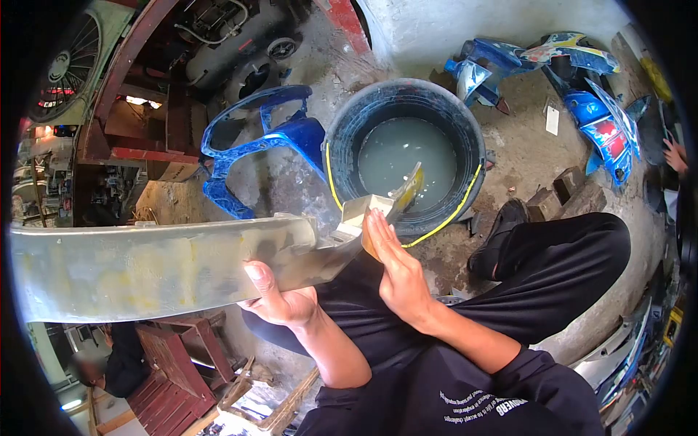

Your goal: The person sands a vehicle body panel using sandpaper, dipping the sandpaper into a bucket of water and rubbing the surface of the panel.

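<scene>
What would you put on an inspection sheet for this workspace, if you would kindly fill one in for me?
Surface: concrete floor, stained and marked.
Job's things: long grey panel with yellowish patches; dark bucket holding cloudy water.
Clutter: blue frame beside the bucket; blue body parts and wooden blocks to the right.
Grippers: left hand grips the panel, thumb on top; right hand lies against it, fingers straight.
Cables: pale looped line, hose or cable unclear.
Surroundings: pale wall, fan, red bench, another person's hand at the right edge.
</scene>
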`<control>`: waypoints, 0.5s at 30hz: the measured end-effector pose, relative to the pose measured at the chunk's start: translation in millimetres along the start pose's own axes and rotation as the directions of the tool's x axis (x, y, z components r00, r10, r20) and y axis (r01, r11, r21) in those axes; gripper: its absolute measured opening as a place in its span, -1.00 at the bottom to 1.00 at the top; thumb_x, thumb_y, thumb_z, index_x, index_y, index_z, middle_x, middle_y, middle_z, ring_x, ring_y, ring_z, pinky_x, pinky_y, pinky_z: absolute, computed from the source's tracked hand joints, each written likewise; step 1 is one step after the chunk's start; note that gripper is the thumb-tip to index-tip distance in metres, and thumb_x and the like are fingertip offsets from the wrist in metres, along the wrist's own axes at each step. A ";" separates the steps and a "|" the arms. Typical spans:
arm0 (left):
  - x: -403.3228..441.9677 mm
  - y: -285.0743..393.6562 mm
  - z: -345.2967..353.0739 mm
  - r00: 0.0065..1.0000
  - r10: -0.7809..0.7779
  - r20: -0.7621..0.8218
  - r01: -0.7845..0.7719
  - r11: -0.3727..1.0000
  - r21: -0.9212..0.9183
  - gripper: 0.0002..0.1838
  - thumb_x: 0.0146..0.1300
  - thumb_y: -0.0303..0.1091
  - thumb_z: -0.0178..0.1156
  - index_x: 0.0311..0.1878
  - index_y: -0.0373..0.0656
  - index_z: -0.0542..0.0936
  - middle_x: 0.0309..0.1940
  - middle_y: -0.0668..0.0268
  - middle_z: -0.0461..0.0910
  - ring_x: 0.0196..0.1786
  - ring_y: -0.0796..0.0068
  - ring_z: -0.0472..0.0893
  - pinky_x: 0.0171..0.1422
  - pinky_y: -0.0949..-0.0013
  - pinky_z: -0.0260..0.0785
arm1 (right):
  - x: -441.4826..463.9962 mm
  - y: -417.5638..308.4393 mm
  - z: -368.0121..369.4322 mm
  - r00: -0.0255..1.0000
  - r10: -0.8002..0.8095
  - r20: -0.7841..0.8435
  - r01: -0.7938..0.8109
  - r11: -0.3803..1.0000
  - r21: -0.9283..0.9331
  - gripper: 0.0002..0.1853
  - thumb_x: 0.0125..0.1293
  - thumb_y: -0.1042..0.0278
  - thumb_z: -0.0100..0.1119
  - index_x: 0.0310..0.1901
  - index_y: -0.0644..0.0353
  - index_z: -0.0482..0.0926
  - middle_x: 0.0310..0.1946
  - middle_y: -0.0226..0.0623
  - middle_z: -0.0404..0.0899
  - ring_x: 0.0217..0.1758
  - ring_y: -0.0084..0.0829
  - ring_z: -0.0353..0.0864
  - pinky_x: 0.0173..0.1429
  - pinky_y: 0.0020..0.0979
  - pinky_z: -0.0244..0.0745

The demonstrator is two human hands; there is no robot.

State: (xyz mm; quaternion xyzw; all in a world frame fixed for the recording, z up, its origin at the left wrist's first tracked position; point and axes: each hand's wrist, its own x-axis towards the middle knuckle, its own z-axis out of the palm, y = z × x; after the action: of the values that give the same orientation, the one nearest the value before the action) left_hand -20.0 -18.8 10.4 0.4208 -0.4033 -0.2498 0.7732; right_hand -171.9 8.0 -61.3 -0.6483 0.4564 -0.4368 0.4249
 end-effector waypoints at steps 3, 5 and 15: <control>-2.2 2.5 9.2 0.999 0.020 -0.026 -0.019 1.000 0.022 -0.54 0.45 -0.30 0.25 0.33 -0.24 0.47 0.18 0.16 0.59 0.14 0.25 0.62 0.27 0.04 0.53 | 6.1 21.3 -2.5 0.998 0.018 -0.054 -0.030 0.974 -0.224 -0.02 -0.06 0.94 -0.07 0.56 0.37 0.16 0.56 0.14 0.18 0.66 0.00 0.11 0.70 -0.03 0.02; -1.1 2.5 8.1 0.998 0.001 -0.069 0.001 1.000 0.018 -0.53 0.44 -0.30 0.27 0.33 -0.26 0.46 0.18 0.15 0.59 0.15 0.26 0.61 0.28 0.04 0.52 | 3.2 19.6 4.5 0.996 0.039 -0.077 -0.051 0.985 -0.164 -0.03 -0.04 0.93 -0.09 0.56 0.36 0.17 0.56 0.10 0.20 0.66 -0.02 0.10 0.70 -0.03 0.02; -11.7 -5.2 -2.1 0.984 -0.177 0.005 0.176 0.980 0.091 -0.34 0.37 -0.39 0.27 0.49 -0.30 0.29 0.34 0.05 0.44 0.30 0.14 0.53 0.40 0.03 0.42 | 14.9 22.6 0.9 0.998 -0.031 -0.057 0.026 0.996 -0.087 -0.09 0.03 0.90 -0.12 0.55 0.32 0.22 0.56 0.03 0.23 0.67 -0.06 0.13 0.68 0.00 0.05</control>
State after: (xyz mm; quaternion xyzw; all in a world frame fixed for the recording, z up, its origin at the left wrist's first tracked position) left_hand -25.0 -12.1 0.5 0.4877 -0.3806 -0.3016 0.7255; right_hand -173.1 -11.2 -80.3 -0.6595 0.4778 -0.4413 0.3769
